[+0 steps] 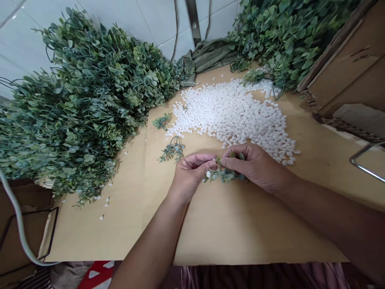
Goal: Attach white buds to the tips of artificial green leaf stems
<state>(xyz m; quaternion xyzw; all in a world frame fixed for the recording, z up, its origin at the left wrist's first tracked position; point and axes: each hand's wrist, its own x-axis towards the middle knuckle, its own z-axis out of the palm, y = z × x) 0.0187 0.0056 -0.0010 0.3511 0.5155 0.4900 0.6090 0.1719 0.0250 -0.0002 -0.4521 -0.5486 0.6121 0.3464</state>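
Observation:
An artificial leaf sprig (224,175) with small grey-green leaves is between my two hands, just above the table. My right hand (255,167) is closed on it, thumb and fingers pinching the stem near a leafy tip. From the other side my left hand (190,173) pinches a small white bead at its fingertips, close to the right thumb; the fingers partly hide it. Another white bead (208,174) shows on the sprig's left end. Beyond my hands spreads a heap of small white beads (237,112).
A big pile of leaf sprigs (90,92) covers the left side; another leafy pile (279,36) stands back right, beside a cardboard box (349,60). Two loose sprigs, one nearer (172,150), lie left of the beads. A dark green cloth (213,56) lies at the back.

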